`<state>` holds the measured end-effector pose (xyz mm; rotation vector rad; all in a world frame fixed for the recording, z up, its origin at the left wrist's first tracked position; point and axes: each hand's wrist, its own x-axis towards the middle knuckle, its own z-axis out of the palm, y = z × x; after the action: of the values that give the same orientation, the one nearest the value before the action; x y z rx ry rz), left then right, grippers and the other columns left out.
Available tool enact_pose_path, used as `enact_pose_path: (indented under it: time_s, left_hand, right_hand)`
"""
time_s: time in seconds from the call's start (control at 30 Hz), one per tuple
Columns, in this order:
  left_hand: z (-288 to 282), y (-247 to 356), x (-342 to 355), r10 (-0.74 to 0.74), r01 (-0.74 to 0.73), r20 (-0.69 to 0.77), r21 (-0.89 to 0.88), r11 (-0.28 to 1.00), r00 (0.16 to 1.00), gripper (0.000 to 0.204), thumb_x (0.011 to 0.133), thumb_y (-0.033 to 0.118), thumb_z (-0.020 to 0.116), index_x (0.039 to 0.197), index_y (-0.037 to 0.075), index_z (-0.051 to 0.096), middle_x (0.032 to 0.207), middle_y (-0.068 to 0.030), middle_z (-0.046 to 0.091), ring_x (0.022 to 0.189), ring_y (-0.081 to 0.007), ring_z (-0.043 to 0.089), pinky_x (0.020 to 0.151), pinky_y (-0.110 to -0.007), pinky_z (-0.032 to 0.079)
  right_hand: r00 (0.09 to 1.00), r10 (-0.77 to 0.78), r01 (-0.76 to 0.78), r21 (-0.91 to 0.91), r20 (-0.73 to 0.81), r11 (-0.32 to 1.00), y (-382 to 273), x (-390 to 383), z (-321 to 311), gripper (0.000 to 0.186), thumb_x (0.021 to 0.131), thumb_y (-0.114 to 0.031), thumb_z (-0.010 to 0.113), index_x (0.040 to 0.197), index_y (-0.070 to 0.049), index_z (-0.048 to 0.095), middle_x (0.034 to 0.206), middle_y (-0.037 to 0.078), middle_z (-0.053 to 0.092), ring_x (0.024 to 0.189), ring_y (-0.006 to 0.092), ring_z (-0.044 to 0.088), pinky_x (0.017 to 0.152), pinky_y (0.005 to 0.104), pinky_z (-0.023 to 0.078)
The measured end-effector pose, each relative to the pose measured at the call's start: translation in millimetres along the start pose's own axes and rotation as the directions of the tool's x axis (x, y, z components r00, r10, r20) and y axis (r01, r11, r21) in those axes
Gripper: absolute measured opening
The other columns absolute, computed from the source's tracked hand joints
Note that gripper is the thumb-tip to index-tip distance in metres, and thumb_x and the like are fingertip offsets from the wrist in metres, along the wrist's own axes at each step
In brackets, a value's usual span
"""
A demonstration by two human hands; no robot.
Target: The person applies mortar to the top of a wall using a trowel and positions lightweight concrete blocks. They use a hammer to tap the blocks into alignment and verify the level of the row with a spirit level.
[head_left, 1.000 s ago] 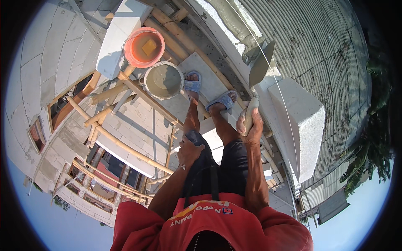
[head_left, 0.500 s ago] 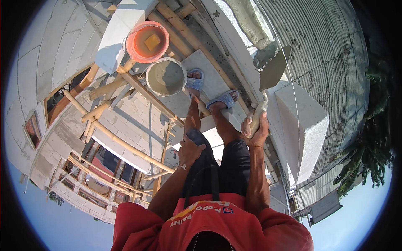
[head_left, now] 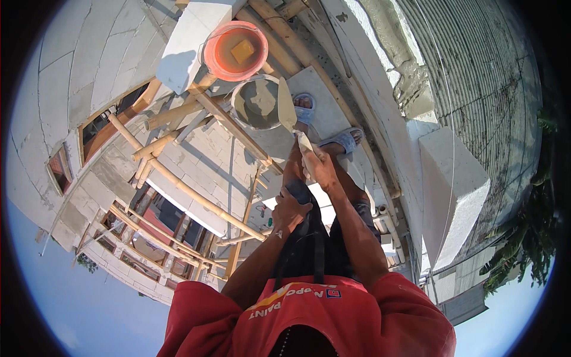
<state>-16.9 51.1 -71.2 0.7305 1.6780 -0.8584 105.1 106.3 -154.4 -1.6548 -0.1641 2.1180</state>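
Trowel shift: the trowel (head_left: 286, 107) has been swung from the wall top across to the mortar bucket (head_left: 237, 118). Clock directions are taken from the right hand (head_left: 319, 169), twelve being the top of the view.
Blade: seen at eleven o'clock, overlapping the bucket's rim; whether the rim is touched cannot be told.
Right-hand grip: fingers are clamped round the trowel's handle, presumably so that the blade is extended toward the bucket.
Left hand (head_left: 291, 209): laid over the left knee at seven o'clock, thumb spread from fingers, no tool held; the bent body is probably propped by it.
Mortar bucket: placed between ten and eleven, near the left sandal (head_left: 305, 113), presumably for easy reach.
Red bucket (head_left: 209, 55): placed at eleven, beyond the mortar bucket, perhaps so that its liquid is kept apart from the mortar.
Wet mortar strip (head_left: 395, 53): spread along the wall top at one o'clock.
Count: one trowel, two buckets, one yellow block (head_left: 242, 51) in the red bucket, two blue sandals.
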Motion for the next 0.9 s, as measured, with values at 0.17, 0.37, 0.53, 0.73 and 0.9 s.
enact_pose_path:
  time_s: [0.17, 0.37, 0.53, 0.73, 0.9]
  left_hand:
    - [6, 14, 1, 0.06, -0.062, 0.029, 0.085, 0.994, 0.998, 0.11, 0.073, 0.057, 0.079, 0.147, -0.004, 0.025, 0.133, -0.0343, 0.052, 0.119, -0.0484, 0.058, 0.1, -0.052, 0.05]
    - [3, -2, 4, 0.135, -0.135, 0.01, 0.021, 0.991, 0.991, 0.114, 0.074, 0.063, 0.076, 0.147, -0.008, 0.026, 0.133, -0.038, 0.053, 0.125, -0.0504, 0.055, 0.103, -0.052, 0.046]
    - [9, -21, -2, 0.303, -0.294, -0.196, 0.074, 0.953, 0.933, 0.093, 0.09, 0.057, 0.063, 0.154, 0.0, 0.026, 0.137, -0.0341, 0.051, 0.126, -0.0487, 0.053, 0.108, -0.053, 0.041]
    - [-61, 137, -221, 0.733, -0.914, -0.594, -0.01, 0.406, 0.332, 0.03, 0.102, 0.015, 0.055, 0.125, -0.003, 0.06, 0.116, -0.0152, 0.067, 0.106, -0.0253, 0.065, 0.093, -0.038, 0.05]
    - [-16, 287, -284, 0.95, -0.72, 0.048, 0.641, -0.266, -0.308, 0.054, 0.091, 0.014, 0.063, 0.142, 0.002, 0.049, 0.141, -0.0172, 0.053, 0.136, -0.0338, 0.046, 0.115, -0.051, 0.033]
  right_hand:
    - [0.942, -0.336, 0.269, -0.595, -0.003, 0.758, 129, 150, 21, 0.054, 0.098, -0.044, 0.054, 0.134, -0.004, 0.055, 0.12, 0.021, 0.06, 0.112, 0.0369, 0.059, 0.097, 0.047, 0.048]
    - [0.973, -0.228, 0.176, -0.729, 0.028, 0.661, -20, -59, 15, 0.058, 0.102, -0.046, 0.047, 0.135, 0.001, 0.05, 0.135, 0.026, 0.052, 0.124, 0.0425, 0.054, 0.107, 0.0504, 0.043]
    - [0.728, -0.679, 0.38, -0.768, -0.097, 0.516, -104, -312, -104, 0.016, 0.095, -0.008, 0.063, 0.11, -0.001, 0.068, 0.091, 0.015, 0.066, 0.076, 0.029, 0.065, 0.06, 0.04, 0.052]
    - [0.385, -0.729, -0.44, -0.807, -0.566, 0.394, -46, -473, -319, 0.061, 0.088, -0.011, 0.071, 0.144, -0.007, 0.047, 0.132, 0.023, 0.054, 0.119, 0.0383, 0.056, 0.101, 0.0456, 0.047]
    - [0.722, -0.507, -0.306, -0.875, -0.47, 0.375, 31, -478, -392, 0.104, 0.077, -0.027, 0.078, 0.16, -0.014, 0.018, 0.155, 0.027, 0.029, 0.139, 0.0477, 0.034, 0.116, 0.0551, 0.028]
